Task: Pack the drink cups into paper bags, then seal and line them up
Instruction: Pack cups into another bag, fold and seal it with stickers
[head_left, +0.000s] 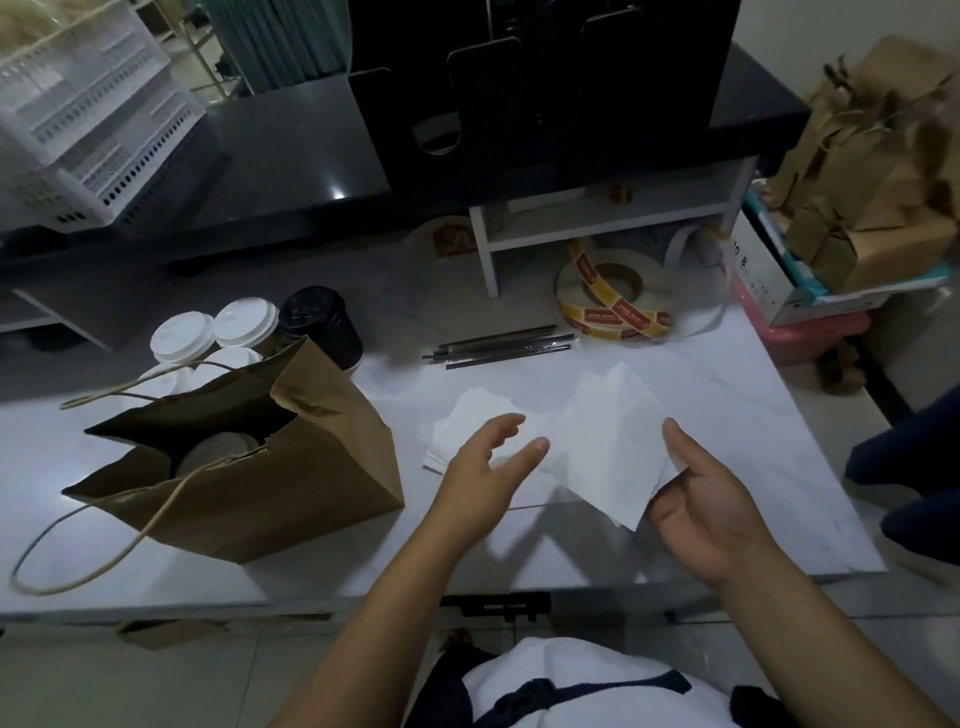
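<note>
Our R hand (711, 509) pinches a white napkin (608, 441) by its edge, thumb on top, prob. to drop it in the bag. Our L hand (488, 467) is spread wide, holding nothing, over the napkin pile (467, 421). The paper bag (270, 483) stands open w/ one cup (218, 449) inside, so more can go in. Other cups (218, 332) wait just behind it.

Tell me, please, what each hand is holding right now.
Left hand: open, holding nothing.
Right hand: holding a napkin.
</note>
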